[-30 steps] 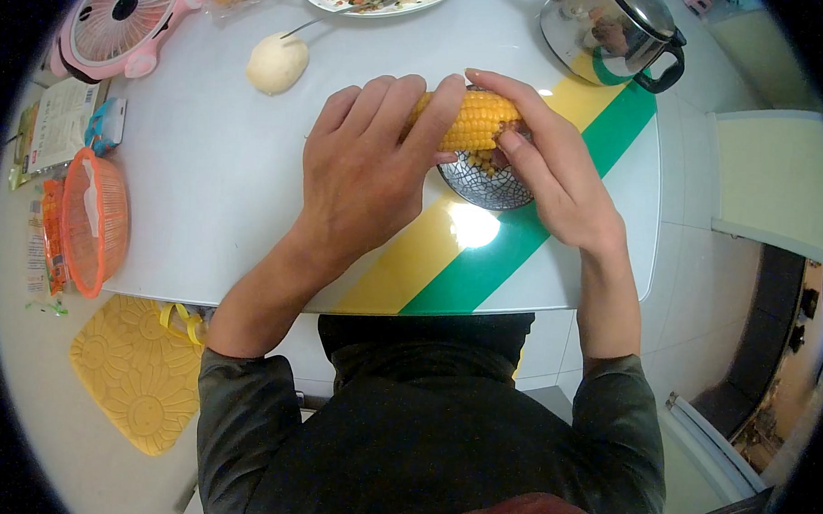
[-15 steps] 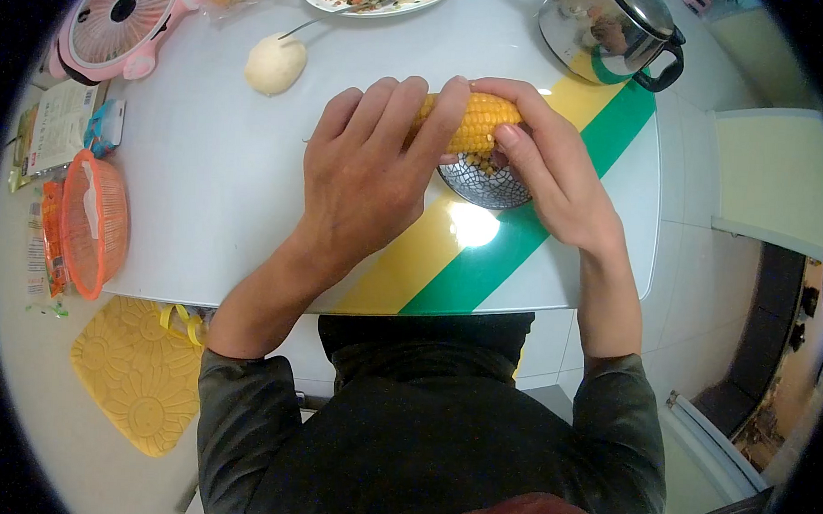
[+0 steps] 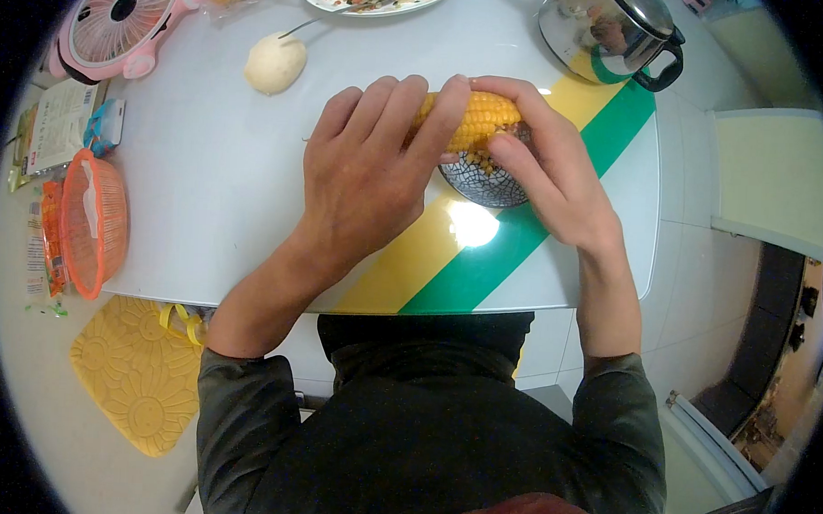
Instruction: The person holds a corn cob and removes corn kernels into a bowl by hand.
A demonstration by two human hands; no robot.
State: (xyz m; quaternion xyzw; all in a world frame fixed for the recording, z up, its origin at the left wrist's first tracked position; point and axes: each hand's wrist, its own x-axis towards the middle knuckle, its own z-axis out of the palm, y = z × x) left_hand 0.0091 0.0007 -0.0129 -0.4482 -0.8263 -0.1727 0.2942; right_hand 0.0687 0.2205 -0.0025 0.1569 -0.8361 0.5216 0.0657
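A yellow corn cob lies lengthwise between my two hands, above a bowl with a dark crackle pattern. Loose kernels show inside the bowl. My left hand is wrapped over the cob's left part, its fingers hiding that end. At the right end, my right hand curls its index finger over the top of the cob, with the thumb on the near side by the kernels. Some kernels are gone at that right end, where the bare core shows.
A steamed bun sits on the table behind my left hand. Farther back are a plate of mixed food with a spoon and a steel kettle. Along the left stand a pink fan and an orange basket.
My right thumb has shifted slightly left and down along the near side of the cob, uncovering more of its right end. My left hand stays in place.
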